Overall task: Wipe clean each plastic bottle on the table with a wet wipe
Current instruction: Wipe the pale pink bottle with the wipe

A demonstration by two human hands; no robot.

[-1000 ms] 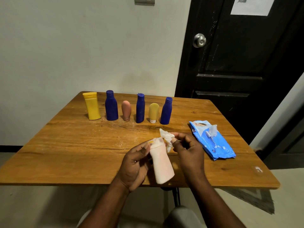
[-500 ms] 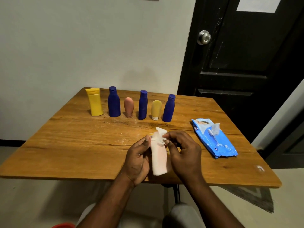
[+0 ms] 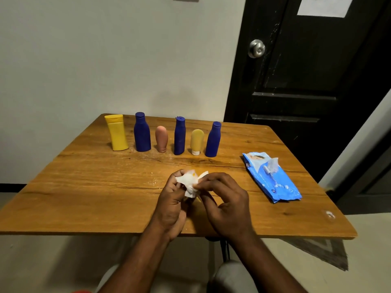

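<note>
Wooden table (image 3: 95,187) against a pale wall, black door (image 3: 306,81) to the right: one bottle in hand, six more waiting across the top.

The left hand (image 3: 172,199) curls round a bottle (image 3: 193,175) almost wholly hidden by the wet wipe (image 3: 188,182), with only a speck of its orange top showing. The right hand (image 3: 224,199) pinches the wipe against it. The row of bottles (image 3: 179,136) stands upright straight ahead at the far edge, running left to right, well apart from both hands. The right-end blue bottle (image 3: 213,140) looks nearest, on the right hand's side. The pack of wipes (image 3: 273,178) lies flat to the right.
</note>
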